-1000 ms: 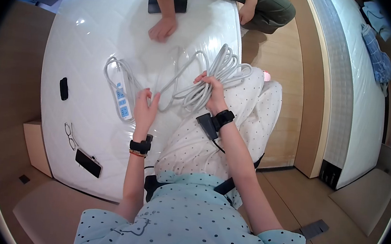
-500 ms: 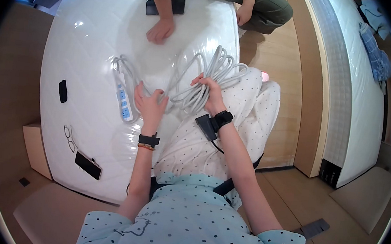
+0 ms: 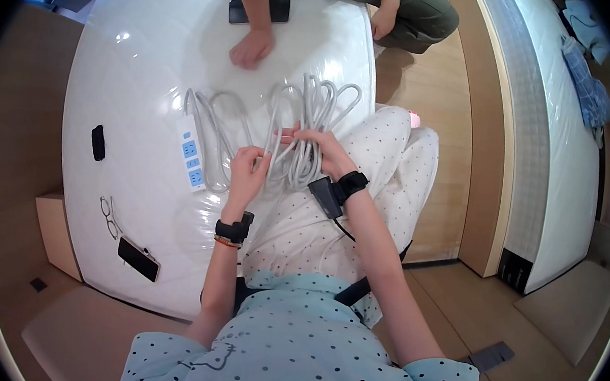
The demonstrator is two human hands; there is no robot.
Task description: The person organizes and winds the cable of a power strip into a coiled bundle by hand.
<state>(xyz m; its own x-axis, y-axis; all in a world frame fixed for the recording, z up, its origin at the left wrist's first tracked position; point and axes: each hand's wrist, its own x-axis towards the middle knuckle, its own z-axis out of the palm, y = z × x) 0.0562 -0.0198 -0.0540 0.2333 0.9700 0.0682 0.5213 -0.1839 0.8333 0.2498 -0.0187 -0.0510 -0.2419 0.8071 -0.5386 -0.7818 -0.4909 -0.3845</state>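
Loops of a long grey-white cord [image 3: 316,103] are bunched in my right hand [image 3: 326,151], whose fingers wrap round them above my lap. Just left of it, my left hand [image 3: 247,176] pinches a stretch of the same cord between thumb and fingers. More slack loops lie on the mattress beside the power strip [image 3: 191,154], which is white with blue sockets and rests flat at the left of my left hand. Where the cord meets the strip, loops run close along its right side.
A plastic-covered mattress [image 3: 153,51] fills the space before me. On it lie a dark phone [image 3: 138,259], glasses [image 3: 108,217], a small black object [image 3: 98,143] and another phone [image 3: 278,10] near another person's closed hand [image 3: 251,48]. A second wrapped mattress [image 3: 537,139] stands right.
My left hand has moved right and closed on the cord. The bunch in my right hand has shifted slightly left and more upright. The power strip has turned a little.
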